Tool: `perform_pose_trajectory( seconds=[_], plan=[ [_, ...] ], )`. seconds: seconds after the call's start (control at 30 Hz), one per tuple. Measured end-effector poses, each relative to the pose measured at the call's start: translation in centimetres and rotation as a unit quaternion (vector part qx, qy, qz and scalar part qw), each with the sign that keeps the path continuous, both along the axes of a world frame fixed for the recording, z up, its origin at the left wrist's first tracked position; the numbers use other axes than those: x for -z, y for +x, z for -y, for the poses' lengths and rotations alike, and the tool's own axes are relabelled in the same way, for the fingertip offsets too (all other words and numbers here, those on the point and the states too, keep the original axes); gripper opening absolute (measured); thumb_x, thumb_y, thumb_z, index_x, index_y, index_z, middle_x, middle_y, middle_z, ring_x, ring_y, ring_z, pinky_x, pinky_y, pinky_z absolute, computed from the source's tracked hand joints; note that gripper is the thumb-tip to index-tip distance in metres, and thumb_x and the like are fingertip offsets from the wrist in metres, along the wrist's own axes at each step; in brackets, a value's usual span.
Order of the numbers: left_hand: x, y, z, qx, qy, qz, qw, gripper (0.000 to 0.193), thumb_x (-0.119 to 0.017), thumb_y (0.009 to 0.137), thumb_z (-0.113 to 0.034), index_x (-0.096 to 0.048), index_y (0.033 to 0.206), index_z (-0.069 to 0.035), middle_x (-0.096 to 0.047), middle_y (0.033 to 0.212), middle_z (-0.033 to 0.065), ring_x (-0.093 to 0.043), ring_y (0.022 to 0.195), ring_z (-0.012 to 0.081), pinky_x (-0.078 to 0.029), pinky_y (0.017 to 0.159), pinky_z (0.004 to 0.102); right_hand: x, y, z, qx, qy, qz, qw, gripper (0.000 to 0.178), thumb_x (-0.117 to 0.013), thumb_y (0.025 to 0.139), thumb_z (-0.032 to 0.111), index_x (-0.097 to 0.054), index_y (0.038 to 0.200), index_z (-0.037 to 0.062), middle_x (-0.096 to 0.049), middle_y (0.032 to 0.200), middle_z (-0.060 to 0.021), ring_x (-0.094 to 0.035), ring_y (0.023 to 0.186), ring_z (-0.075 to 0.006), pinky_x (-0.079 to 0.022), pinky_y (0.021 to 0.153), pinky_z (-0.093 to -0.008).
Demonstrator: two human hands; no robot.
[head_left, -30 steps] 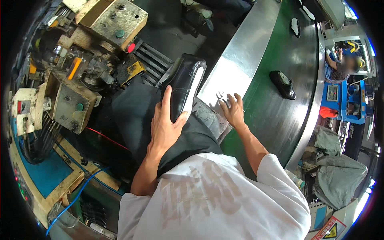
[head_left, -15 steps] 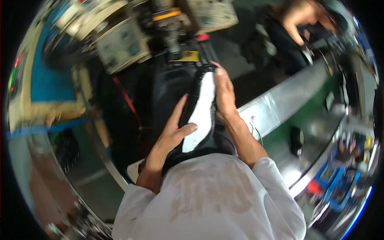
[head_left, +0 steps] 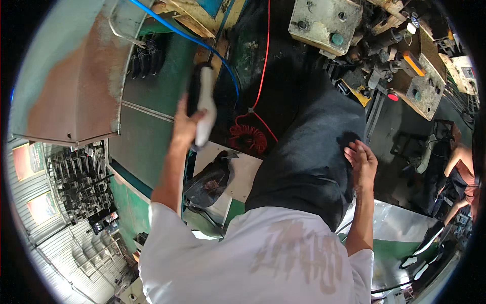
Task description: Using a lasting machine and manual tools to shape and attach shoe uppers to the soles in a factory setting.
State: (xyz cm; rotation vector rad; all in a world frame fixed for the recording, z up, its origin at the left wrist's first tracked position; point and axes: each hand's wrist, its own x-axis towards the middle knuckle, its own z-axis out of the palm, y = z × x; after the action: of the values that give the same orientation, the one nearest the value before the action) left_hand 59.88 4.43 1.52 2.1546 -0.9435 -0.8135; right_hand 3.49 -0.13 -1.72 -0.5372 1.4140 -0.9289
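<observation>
A black shoe upper with a white sole-shaped underside point(head_left: 206, 96) stands lengthwise in my left hand point(head_left: 186, 126). That hand is closed round its lower part, with the thumb over the white underside; the shoe is slightly blurred. It hangs at the left, over the edge of a green conveyor surface point(head_left: 144, 139). My right hand point(head_left: 362, 162) is over my right thigh, near the dark trousers point(head_left: 309, 147). Its fingers are loosely bent and apart, with nothing in them.
Several dark shoes point(head_left: 147, 58) stand on the conveyor beneath a brown and grey hood point(head_left: 76, 96). A blue hose point(head_left: 187, 33) and a coiled red hose point(head_left: 248, 139) hang ahead. Machine control boxes point(head_left: 324, 25) are at upper right. A co-worker point(head_left: 463, 167) sits at far right.
My view has turned to the left. The shoe, held between both hands before, is now in my left hand alone, out to the left. My right hand has let go of it.
</observation>
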Motion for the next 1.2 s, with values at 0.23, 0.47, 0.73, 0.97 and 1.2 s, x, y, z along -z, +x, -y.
perform_pose_trajectory(
  seconds=[0.23,0.47,0.73,0.97,1.2],
  plan=[
    [9.8,16.1,6.8,0.049,0.142,0.328,0.933,0.106,-0.078,0.089,-0.031,-0.017,0.175,-0.031,-0.022,0.164,0.0493,-0.05,0.139,0.0635,-0.049,0.112,0.0596,1.3,-1.8,-0.8,0.049,0.03,-0.011,0.998,0.037,-0.063,0.112,0.02,-0.063,0.139,-0.0046,-0.077,0.117,-0.0148,-0.078,0.089,-0.0203,-0.066,0.082,-0.0342],
    [12.9,21.7,18.1,0.134,0.229,0.416,0.87,0.115,-0.082,0.086,-0.022,-0.012,0.176,-0.035,0.006,0.175,0.0405,-0.038,0.148,0.0654,-0.045,0.117,0.0647,0.0,-1.0,0.0,0.024,0.063,-0.107,0.992,0.041,-0.06,0.114,0.022,-0.061,0.144,-0.0057,-0.077,0.116,-0.0118,-0.076,0.086,-0.0151,-0.065,0.079,-0.0299],
    [12.9,29.3,19.7,0.164,0.325,0.397,0.843,0.114,-0.071,0.093,-0.012,0.002,0.176,-0.04,0.001,0.177,0.0382,-0.051,0.14,0.0653,-0.056,0.103,0.0629,-1.1,-1.7,0.8,0.011,0.067,-0.18,0.981,0.038,-0.059,0.114,0.022,-0.062,0.141,-0.0051,-0.076,0.111,-0.0121,-0.075,0.083,-0.0166,-0.064,0.071,-0.0296],
    [12.1,30.7,21.9,0.312,0.375,0.441,0.754,0.044,-0.057,0.104,-0.02,-0.048,0.147,-0.01,-0.057,0.141,0.032,-0.068,0.116,0.0486,-0.056,0.089,0.0587,-2.2,-9.8,-8.0,0.052,0.092,-0.252,0.962,0.042,-0.061,0.112,0.029,-0.065,0.139,-0.003,-0.075,0.1,-0.0109,-0.075,0.084,-0.0169,-0.063,0.075,-0.0306],
    [12.5,5.3,16.6,0.387,-0.039,0.112,0.914,0.043,-0.052,0.112,-0.025,-0.063,0.145,0.0,-0.072,0.129,0.0182,-0.067,0.111,0.0311,-0.052,0.095,0.0418,5.2,-13.1,-32.2,0.185,0.35,-0.186,0.899,0.021,-0.062,0.1,0.012,-0.079,0.096,-0.0005,-0.078,0.077,-0.0159,-0.076,0.063,-0.0218,-0.061,0.053,-0.0355]
  ],
)
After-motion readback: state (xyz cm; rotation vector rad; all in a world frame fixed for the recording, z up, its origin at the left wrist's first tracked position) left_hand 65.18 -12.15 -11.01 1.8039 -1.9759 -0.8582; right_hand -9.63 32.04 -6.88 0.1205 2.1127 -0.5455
